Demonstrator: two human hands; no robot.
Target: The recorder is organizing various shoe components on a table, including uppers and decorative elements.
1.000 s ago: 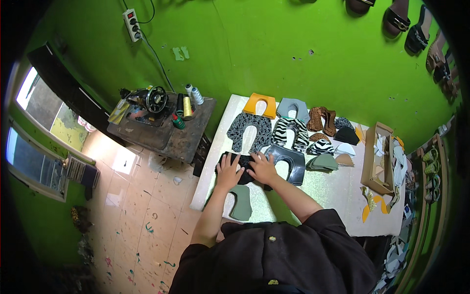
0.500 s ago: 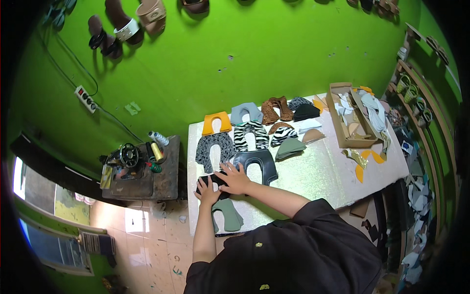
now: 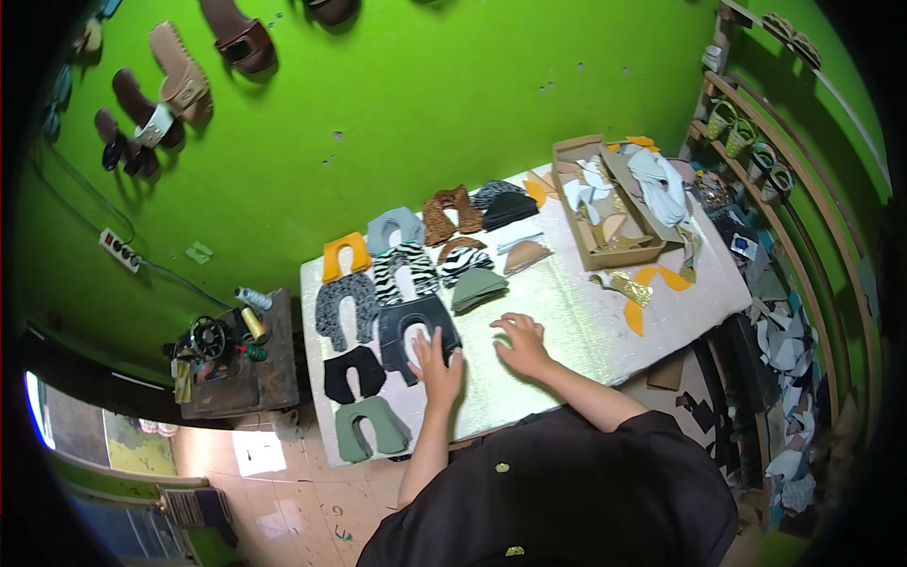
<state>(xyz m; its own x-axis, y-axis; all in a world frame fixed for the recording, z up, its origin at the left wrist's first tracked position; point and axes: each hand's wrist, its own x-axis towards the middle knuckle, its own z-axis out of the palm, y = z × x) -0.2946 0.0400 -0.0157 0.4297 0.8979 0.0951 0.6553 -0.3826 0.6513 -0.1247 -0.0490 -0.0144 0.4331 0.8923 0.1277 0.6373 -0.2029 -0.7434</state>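
Observation:
My left hand (image 3: 437,370), fingers spread, rests at the near right edge of a stack of black U-shaped leather pieces (image 3: 395,324). My right hand (image 3: 522,346) is over the tabletop to the right, its fingers loosely bent and apart, holding nothing. Left of the leather stack lie plain black U-shaped pieces (image 3: 353,363), with sage green ones (image 3: 351,438) nearer to me. Beyond them are grey speckled (image 3: 333,304), zebra-striped (image 3: 388,276), yellow (image 3: 331,260), light blue-grey (image 3: 380,232) and brown patterned (image 3: 437,218) U-shaped pieces. Green rounded pieces (image 3: 480,291) lie ahead of my right hand.
An open cardboard box (image 3: 619,255) of scraps stands on the white table (image 3: 553,326) at the far right, with yellow offcuts (image 3: 634,317) near it. A sewing machine (image 3: 206,337) sits on a bench at left. Scraps heap beside a wooden rack (image 3: 820,283) at right.
Both hands have left the black U-shaped pieces. My left hand is now at the leather stack; my right has moved right, away from the pieces. The view has shifted to the right.

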